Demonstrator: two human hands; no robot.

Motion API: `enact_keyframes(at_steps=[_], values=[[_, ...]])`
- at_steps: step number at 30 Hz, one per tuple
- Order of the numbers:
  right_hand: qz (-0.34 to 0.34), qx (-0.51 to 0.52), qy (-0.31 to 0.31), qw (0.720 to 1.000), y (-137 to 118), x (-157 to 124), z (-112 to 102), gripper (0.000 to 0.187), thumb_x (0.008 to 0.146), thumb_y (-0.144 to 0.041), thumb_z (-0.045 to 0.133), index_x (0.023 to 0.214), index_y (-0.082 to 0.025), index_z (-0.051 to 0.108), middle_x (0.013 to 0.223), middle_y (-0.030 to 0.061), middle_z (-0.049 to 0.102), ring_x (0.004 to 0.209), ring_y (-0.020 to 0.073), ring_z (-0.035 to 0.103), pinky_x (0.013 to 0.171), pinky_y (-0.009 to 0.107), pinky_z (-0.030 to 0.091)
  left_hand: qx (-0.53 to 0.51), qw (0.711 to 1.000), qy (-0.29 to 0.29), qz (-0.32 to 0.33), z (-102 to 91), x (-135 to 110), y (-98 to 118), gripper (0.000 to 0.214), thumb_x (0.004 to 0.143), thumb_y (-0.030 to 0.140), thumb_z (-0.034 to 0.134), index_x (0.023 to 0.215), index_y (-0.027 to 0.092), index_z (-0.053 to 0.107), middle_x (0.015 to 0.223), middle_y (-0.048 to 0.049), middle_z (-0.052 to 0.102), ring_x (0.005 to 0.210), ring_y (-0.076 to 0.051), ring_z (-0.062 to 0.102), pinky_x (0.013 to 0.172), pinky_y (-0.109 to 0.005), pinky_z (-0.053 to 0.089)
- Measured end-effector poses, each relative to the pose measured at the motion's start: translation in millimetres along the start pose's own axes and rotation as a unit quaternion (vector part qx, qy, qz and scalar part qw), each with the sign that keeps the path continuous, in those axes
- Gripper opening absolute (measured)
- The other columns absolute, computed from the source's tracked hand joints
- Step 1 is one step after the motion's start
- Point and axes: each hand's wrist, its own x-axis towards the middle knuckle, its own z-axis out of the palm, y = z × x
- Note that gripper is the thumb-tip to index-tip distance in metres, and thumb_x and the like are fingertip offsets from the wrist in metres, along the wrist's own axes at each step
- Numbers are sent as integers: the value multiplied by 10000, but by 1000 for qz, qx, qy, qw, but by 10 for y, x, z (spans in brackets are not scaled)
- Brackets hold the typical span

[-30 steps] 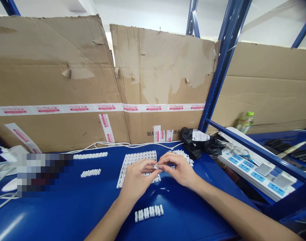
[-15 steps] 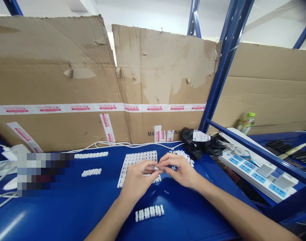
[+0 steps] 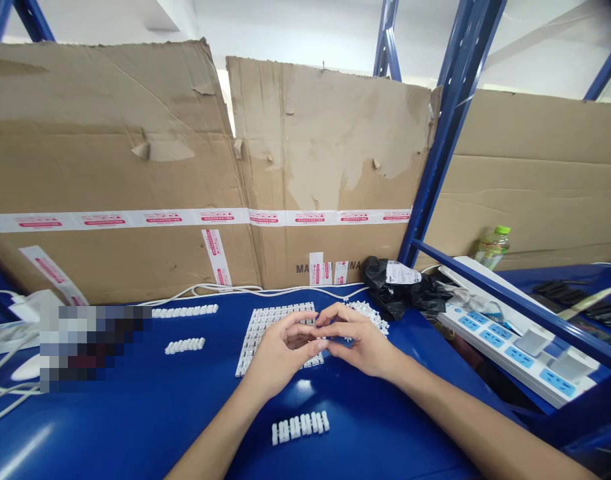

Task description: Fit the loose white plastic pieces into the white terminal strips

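A: Step in hand?
B: Small-part handling, I'd judge. Left hand [image 3: 283, 350] and right hand [image 3: 363, 340] met at the fingertips over the desk [image 3: 135, 420].
A: Clamped on anything?
B: A sliver of a small white piece [image 3: 323, 339] seemed to show between the fingertips, mostly hidden. Couldn't tell which hand gripped it.
A: Next move?
B: Called for a light, steady pinch and both hands close, my guess; a part that tiny could slip.
A: Counts, quick.
B: One grid of white pieces [image 3: 270, 317], partly behind the left hand. One loose white pile [image 3: 375, 319] just beyond the right hand. Too many to count in either.
A: Rows?
B: Three: far row [image 3: 185, 311] and shorter row [image 3: 185, 345], both left of the hands and farther off; near row [image 3: 300, 427] on the body side. Pieces per row blurred together.
A: Others?
B: One black plastic bag [image 3: 378, 283] past the pile; one green-capped bottle [image 3: 491, 250] well right.
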Motion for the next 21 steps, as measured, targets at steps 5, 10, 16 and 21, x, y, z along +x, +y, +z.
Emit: enact_keyframes(at_steps=[5, 10, 16, 21], values=[[-44, -58, -1, 997, -18, -28, 32, 333, 1001, -142, 657, 1288, -292, 734, 1186, 94, 679, 1101, 224, 643, 939, 387, 570, 13, 999, -42, 1, -50, -3, -14, 450, 819, 399, 839, 1209, 233, 690, 1065, -67, 838, 1016, -255, 799, 965, -427, 627], [-65, -89, -4, 994, -64, 7, -27, 485, 1010, -94, 573, 1460, -273, 601, 1276, 118, 637, 1156, 234, 619, 951, 406, 578, 162, 986, -30, 37, -132, -21, 94, 377, 902, 380, 756, 1252, 246, 713, 1123, -54, 799, 1012, -237, 742, 904, -385, 583], [-16, -116, 55, 992, -22, 7, -166, 436, 1031, -95, 499, 1418, -259, 617, 1210, 110, 633, 1061, 217, 647, 910, 384, 589, 291, 938, -176, 73, -3, -192, 200, 101, 871, 263, 790, 967, 288, 809, 1024, 15, 799, 955, -200, 707, 911, -331, 512], [-14, -130, 24, 991, 19, -13, -179, 382, 1023, -98, 526, 1349, -243, 663, 1204, 106, 659, 1110, 222, 649, 959, 392, 580, 320, 913, -247, 51, 113, -281, 122, 178, 766, 303, 907, 912, 285, 807, 934, 29, 773, 930, -195, 689, 885, -302, 490]])
